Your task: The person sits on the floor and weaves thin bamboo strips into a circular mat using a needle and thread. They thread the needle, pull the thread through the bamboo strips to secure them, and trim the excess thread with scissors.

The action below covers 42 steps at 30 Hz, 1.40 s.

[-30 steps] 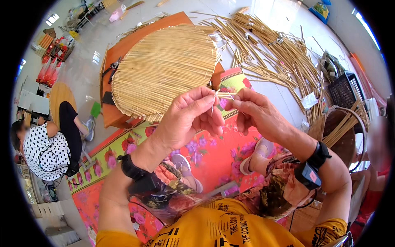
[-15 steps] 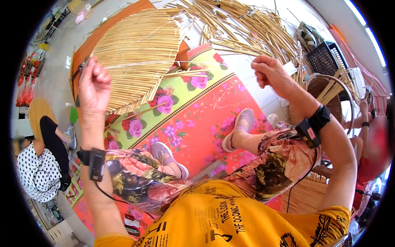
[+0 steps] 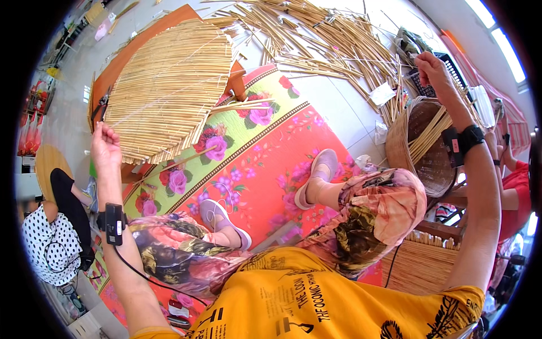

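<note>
My left hand [image 3: 105, 146] is beside the near left edge of a rounded panel of reed stalks [image 3: 169, 85], fingers curled together around a thin white thread. My right hand [image 3: 435, 72] is raised far out to the right, its fingers pinched on the thread [image 3: 370, 60]. Stretched between the two hands, the thread passes over the panel and the loose stalks; part of it is too faint to follow. The panel rests on a brown wooden board [image 3: 183, 12]. Close to my left fingertips lies a dark-handled tool [image 3: 100, 107], its kind unclear.
Loose reed stalks [image 3: 322, 39] cover the floor at the back. A wicker basket [image 3: 403, 138] holding stalks stands at right, near a black crate [image 3: 420, 85]. Under my feet is a red floral mat [image 3: 271, 164]. Other people sit at the left [image 3: 53, 243] and right [image 3: 514, 186].
My hands have moved apart: the right one went up and far to the right, the left one slightly left and down. The thread now spans a longer distance.
</note>
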Motion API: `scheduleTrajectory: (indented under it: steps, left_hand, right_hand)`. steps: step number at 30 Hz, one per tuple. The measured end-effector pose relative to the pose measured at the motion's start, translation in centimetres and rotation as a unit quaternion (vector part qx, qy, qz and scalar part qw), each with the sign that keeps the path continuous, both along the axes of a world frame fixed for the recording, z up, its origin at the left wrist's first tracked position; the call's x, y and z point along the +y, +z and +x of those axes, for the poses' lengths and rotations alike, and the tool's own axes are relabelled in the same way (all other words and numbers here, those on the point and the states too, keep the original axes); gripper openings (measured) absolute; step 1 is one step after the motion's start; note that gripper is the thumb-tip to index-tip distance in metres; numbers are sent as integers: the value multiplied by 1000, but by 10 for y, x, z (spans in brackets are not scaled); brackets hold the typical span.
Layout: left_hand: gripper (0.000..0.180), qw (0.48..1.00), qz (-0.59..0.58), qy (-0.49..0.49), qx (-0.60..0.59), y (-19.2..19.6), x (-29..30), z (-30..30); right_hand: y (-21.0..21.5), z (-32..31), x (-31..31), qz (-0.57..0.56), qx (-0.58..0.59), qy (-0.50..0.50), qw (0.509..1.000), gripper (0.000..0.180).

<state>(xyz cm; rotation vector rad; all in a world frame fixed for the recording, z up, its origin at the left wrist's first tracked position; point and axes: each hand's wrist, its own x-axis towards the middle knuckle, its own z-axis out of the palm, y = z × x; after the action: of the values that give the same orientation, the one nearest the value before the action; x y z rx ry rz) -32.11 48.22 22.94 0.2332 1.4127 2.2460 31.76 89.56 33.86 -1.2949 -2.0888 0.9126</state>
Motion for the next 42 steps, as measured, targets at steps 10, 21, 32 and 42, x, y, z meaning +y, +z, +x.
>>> scheduleTrajectory:
  steps: [10,21,32,42]
  left_hand:
    - [7,975,74,-200,-61,46,22,83]
    - [11,868,124,-477,-68,93,67,223]
    - [15,939,-45,-337,55,75,28,184]
    - [12,933,-218,-189,215,63,18,156]
  right_hand:
    - [-14,-23,-29,84,-312,83,943,10]
    - [-14,-247,-223,-495,174,222,822,15]
    - [-5,-246,-217,-335,53,294,894,14]
    - [11,-243,-206,-257,2,267,929,14]
